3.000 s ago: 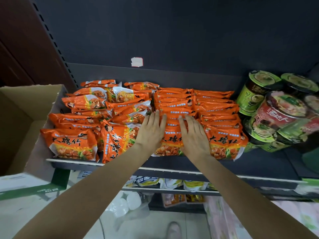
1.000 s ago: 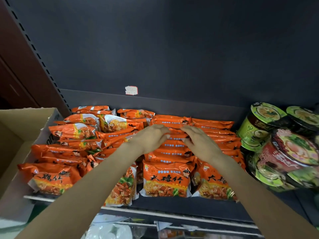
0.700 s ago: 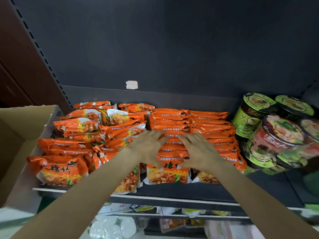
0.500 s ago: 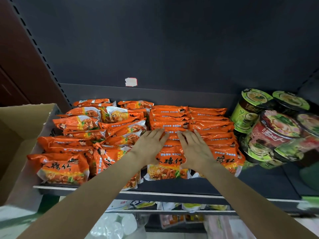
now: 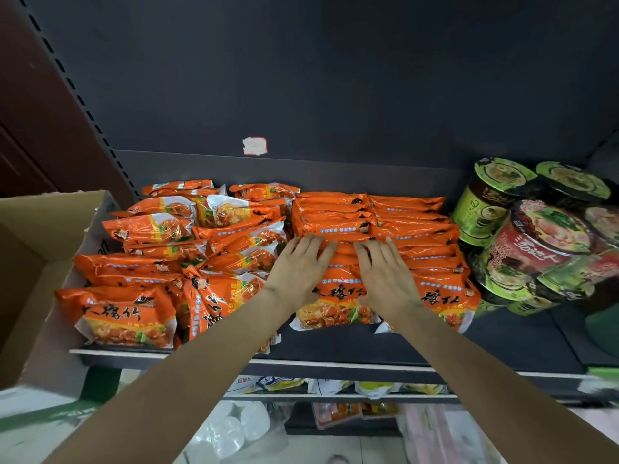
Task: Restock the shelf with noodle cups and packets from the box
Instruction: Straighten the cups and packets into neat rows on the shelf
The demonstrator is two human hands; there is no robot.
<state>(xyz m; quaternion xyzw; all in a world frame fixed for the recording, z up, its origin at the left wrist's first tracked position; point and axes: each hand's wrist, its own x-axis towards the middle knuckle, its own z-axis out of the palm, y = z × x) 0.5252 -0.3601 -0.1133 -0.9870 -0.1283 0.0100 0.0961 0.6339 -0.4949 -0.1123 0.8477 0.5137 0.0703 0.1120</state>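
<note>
**Both palms flat on the middle row of packets: squaring the stack**

My left hand (image 5: 299, 267) and my right hand (image 5: 382, 271) lie side by side, palms down, on the orange noodle packets (image 5: 338, 296) of the middle row. The fingers of each hand are straight and slightly spread; neither hand curls round or pinches anything. They press on the wrappers and carry nothing.

The packets fill the left and middle of the dark shelf (image 5: 469, 349) in several rows that run from the front edge to the back wall. The row under my hands and the one to its right stand in neat overlapping order; the rows to the left (image 5: 214, 236) lie looser, tilted at different angles. The noodle cups (image 5: 522, 229) are stacked at the right end of the shelf, some tipped on their sides, just beside the rightmost packets. The cardboard box (image 5: 43, 249) stands open at the left, touching the shelf end; its inside is mostly out of view, so I cannot tell what remains in it.

The step in hand appears to be tidying: pressing the row flat and aligned. The next move likely calls for lifting both hands clear without dragging the slippery wrappers forward, then either straightening the loose left rows or reaching into the box for more stock.
</note>
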